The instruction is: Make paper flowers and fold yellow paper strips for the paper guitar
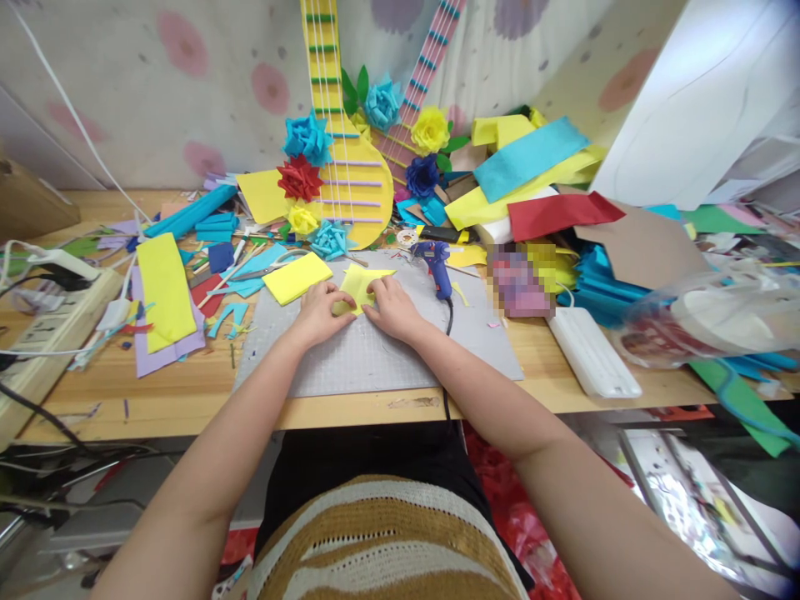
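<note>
A wooden table stands before a flowered curtain, with a grey mat at its front.
In the head view, the yellow piece is on the upper middle part of the mat, and the left hand and the right hand grasp it at its near edge, with fingers bent and thumbs close together. At the mat's upper left corner lies a folded yellow sheet, just beside the left hand; on the mat's right part lies a blue glue gun, near the right hand. Behind the mat leans a yellow guitar shape with paper flowers. To the right of the mat is a white box; to its left, a yellow strip lies over a purple sheet.
</note>
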`<state>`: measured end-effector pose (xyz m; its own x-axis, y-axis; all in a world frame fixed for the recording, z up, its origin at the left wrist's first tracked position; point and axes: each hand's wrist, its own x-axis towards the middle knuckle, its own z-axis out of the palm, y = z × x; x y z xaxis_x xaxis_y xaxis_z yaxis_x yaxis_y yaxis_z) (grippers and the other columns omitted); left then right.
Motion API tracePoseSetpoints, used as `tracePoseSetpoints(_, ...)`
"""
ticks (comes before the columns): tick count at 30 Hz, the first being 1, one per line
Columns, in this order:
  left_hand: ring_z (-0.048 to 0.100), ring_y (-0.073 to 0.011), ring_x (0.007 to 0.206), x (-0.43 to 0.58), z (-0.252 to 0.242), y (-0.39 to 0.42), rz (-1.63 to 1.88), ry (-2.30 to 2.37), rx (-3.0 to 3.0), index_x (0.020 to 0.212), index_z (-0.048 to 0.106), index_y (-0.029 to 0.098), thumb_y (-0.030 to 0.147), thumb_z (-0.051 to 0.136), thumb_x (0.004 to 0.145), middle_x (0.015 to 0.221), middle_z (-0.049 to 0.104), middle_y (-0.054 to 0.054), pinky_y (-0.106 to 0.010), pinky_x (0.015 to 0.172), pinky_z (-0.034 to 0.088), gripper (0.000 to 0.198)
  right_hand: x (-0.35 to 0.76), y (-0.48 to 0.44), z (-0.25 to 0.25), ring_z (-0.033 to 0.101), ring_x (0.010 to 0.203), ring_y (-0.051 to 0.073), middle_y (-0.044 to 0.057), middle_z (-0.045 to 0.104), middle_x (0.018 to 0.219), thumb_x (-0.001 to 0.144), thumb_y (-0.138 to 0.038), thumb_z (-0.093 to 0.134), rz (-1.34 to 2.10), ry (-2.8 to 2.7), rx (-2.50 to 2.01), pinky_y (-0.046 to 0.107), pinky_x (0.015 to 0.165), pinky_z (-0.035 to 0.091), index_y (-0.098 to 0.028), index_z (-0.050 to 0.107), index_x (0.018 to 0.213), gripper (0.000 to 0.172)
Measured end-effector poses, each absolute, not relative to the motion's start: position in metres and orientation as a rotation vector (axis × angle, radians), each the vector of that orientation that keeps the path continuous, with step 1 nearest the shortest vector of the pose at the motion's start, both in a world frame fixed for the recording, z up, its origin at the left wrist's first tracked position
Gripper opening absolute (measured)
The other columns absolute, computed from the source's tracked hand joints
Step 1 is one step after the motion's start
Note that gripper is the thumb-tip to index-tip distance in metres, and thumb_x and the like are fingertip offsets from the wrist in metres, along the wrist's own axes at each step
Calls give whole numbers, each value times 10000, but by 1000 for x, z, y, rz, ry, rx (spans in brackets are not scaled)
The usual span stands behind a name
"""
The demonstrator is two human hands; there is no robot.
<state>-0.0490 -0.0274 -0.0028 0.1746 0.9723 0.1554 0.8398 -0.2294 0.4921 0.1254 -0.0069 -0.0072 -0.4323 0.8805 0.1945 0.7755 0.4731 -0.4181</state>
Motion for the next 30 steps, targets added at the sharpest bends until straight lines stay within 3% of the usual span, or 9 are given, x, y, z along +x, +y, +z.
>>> tracePoseSetpoints(6, 502, -222, 1004, -60, -7, -25, 757, 1591, 2145, 877, 676, 219, 250, 634, 687, 953, 549, -37, -399, 935, 372, 197, 127, -5, -12, 458, 964, 246, 131, 510, 1004, 800, -259, 541, 362, -2316, -1342, 371, 849, 400, -132, 531, 992, 230)
tracePoseSetpoints(13, 527, -154, 704, -63, -12, -19, 894, 1550, 2034, 791, 660, 165, 64, 436, 616, 764, 596, -27, -287, 675, 438, 302, 132, -5, -9, 470, 951, 193, 78, 523, 978, 793, -111, 446, 484, -2347, -1035, 313, 830, 393, -184, 610, 913, 216)
tracePoseSetpoints(17, 529, -134, 677, -67, -12, -24, 857, 1454, 2093, 844, 664, 174, 100, 459, 654, 792, 620, -24, -261, 641, 434, 289, 135, -4, -8, 472, 924, 186, 66, 542, 908, 758, -70, 453, 498, -2422, -979, 309, 828, 384, -183, 658, 809, 240)
tracePoseSetpoints(23, 535, -131, 661, -62, -4, -33, 769, 1409, 2124, 853, 676, 191, 250, 545, 741, 796, 638, -24, -262, 628, 435, 183, 141, 0, -6, 489, 918, 181, 67, 555, 920, 759, -79, 444, 479, -2349, -1125, 304, 818, 396, -179, 664, 815, 248)
tracePoseSetpoints(30, 555, -164, 797, -57, -5, -33, 712, 1433, 2247, 813, 703, 231, 274, 592, 761, 802, 602, -26, -306, 747, 450, 130, 141, -3, -3, 515, 901, 177, 54, 574, 889, 731, -91, 464, 521, -2385, -1099, 294, 809, 402, -187, 665, 798, 232)
